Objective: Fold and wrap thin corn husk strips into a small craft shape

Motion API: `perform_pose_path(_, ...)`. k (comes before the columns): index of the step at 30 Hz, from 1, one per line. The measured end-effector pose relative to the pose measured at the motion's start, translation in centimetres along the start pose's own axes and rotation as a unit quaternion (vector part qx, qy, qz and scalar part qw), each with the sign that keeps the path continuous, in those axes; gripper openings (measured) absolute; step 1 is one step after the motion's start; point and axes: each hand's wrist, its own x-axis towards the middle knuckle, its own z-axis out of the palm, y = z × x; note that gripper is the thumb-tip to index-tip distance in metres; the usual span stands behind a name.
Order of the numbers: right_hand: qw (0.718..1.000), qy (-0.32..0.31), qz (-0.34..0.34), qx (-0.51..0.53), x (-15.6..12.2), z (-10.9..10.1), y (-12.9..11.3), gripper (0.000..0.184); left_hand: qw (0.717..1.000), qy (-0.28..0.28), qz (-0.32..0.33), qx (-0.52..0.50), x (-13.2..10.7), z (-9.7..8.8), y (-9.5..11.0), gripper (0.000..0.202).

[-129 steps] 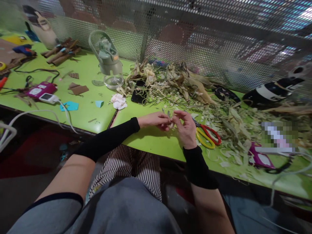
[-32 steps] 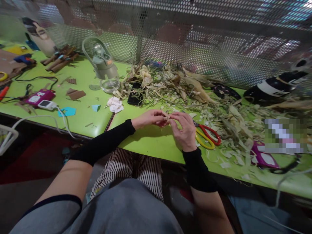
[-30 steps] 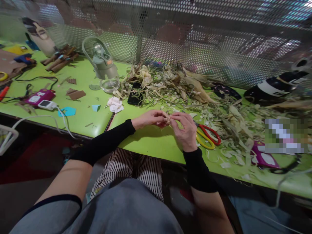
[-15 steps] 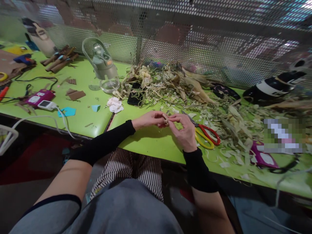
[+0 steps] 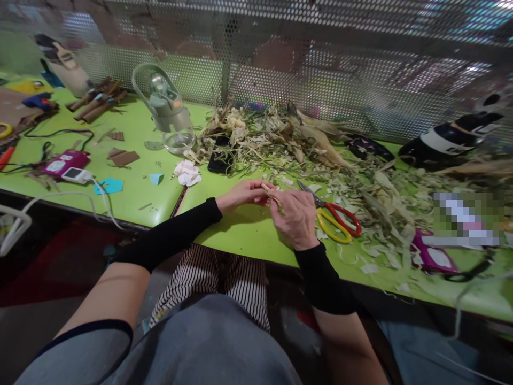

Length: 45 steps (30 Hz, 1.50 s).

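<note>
My left hand (image 5: pixel 245 193) and my right hand (image 5: pixel 294 216) meet over the green table (image 5: pixel 236 235), near its front edge. Both pinch a small pale strip of dried corn husk (image 5: pixel 267 192) between their fingertips. The right hand's fingers curl over it, so most of the piece is hidden. Black sleeves cover both forearms. Red and yellow scissors (image 5: pixel 334 220) lie just right of my right hand.
A heap of dried husks and scraps (image 5: pixel 288 136) spreads across the table behind my hands. A black phone (image 5: pixel 219 160), a white paper flower (image 5: pixel 186 172), a small desk fan (image 5: pixel 164 107), a pink device (image 5: pixel 64 162) with cables and a perforated metal screen (image 5: pixel 320 69) are about.
Both hands stayed together on the husk piece, working it. My right hand has turned and shifted a little left and toward me, uncovering more of the scissors.
</note>
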Motion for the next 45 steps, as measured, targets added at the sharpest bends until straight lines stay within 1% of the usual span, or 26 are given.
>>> perform_pose_path(3,0.998,-0.040,0.039,0.007,0.1,0.1,-0.2,0.029,1.000,-0.013,0.014,0.011,0.2,-0.5,0.0,0.025)
perform_pose_path(5,0.994,-0.050,0.075,0.057,0.1,0.0,-0.3,0.026,0.999,-0.022,0.030,0.017,0.4,-0.8,0.0,0.031)
perform_pose_path(7,0.983,-0.034,0.115,0.136,0.2,0.0,-0.4,0.023,0.998,-0.025,0.048,0.018,0.6,-1.0,0.1,0.033)
perform_pose_path(9,0.962,0.011,0.178,0.206,0.2,0.0,-0.3,0.020,0.998,-0.018,0.062,0.020,0.7,-1.0,0.1,0.033)
perform_pose_path(11,0.933,0.050,0.258,0.245,0.3,0.0,-0.2,0.021,0.998,-0.012,0.062,0.023,0.7,-0.8,0.1,0.032)
perform_pose_path(12,0.919,0.052,0.294,0.258,0.3,0.0,-0.1,0.023,0.998,-0.012,0.059,0.025,0.6,-0.7,0.0,0.031)
perform_pose_path(14,0.895,0.026,0.342,0.286,0.3,0.1,0.2,0.027,0.998,-0.025,0.051,0.026,0.4,-0.5,0.0,0.028)
perform_pose_path(16,0.878,-0.003,0.360,0.316,0.3,0.2,0.4,0.029,0.998,-0.047,0.046,0.027,0.2,-0.3,0.0,0.025)
perform_pose_path(18,0.866,-0.002,0.370,0.335,0.3,0.4,0.6,0.030,0.996,-0.070,0.039,0.031,0.0,-0.2,0.1,0.025)
perform_pose_path(21,0.849,0.024,0.392,0.353,0.1,0.6,0.9,0.032,0.996,-0.085,0.026,0.030,-0.2,0.0,0.4,0.024)
perform_pose_path(25,0.815,0.087,0.429,0.381,-0.1,1.1,1.5,0.039,0.994,-0.104,0.011,0.034,-0.4,0.2,0.7,0.027)
perform_pose_path(27,0.808,0.101,0.436,0.384,-0.2,1.3,1.8,0.042,0.992,-0.119,0.002,0.036,-0.5,0.3,0.7,0.029)
perform_pose_path(29,0.808,0.088,0.436,0.388,-0.2,1.4,1.9,0.044,0.992,-0.120,-0.003,0.030,-0.5,0.4,0.6,0.029)
perform_pose_path(30,0.807,0.073,0.435,0.392,-0.2,1.3,1.9,0.045,0.994,-0.111,0.000,0.023,-0.5,0.4,0.6,0.029)
perform_pose_path(33,0.807,-0.002,0.426,0.408,0.0,0.9,1.7,0.051,0.999,-0.049,0.022,-0.001,-0.4,0.5,0.6,0.032)
perform_pose_path(35,0.823,-0.055,0.399,0.401,0.2,0.5,1.4,0.054,0.999,-0.004,0.039,-0.001,-0.4,0.5,0.9,0.035)
perform_pose_path(37,0.846,-0.093,0.363,0.379,0.6,0.1,0.9,0.054,0.999,0.021,0.046,0.019,-0.4,0.5,1.1,0.034)
perform_pose_path(38,0.854,-0.108,0.348,0.371,0.7,-0.1,0.6,0.053,0.998,0.026,0.045,0.031,-0.4,0.5,1.2,0.033)
perform_pose_path(40,0.860,-0.128,0.334,0.364,1.1,-0.6,0.2,0.052,0.998,0.022,0.035,0.054,-0.4,0.6,1.3,0.028)
perform_pose_path(43,0.849,-0.153,0.328,0.384,1.4,-1.5,0.0,0.052,0.997,0.011,0.022,0.074,-0.5,0.5,1.6,0.018)
perform_pose_path(45,0.840,-0.156,0.325,0.405,1.4,-2.0,0.3,0.052,0.997,0.008,0.026,0.075,-0.7,0.3,1.9,0.015)
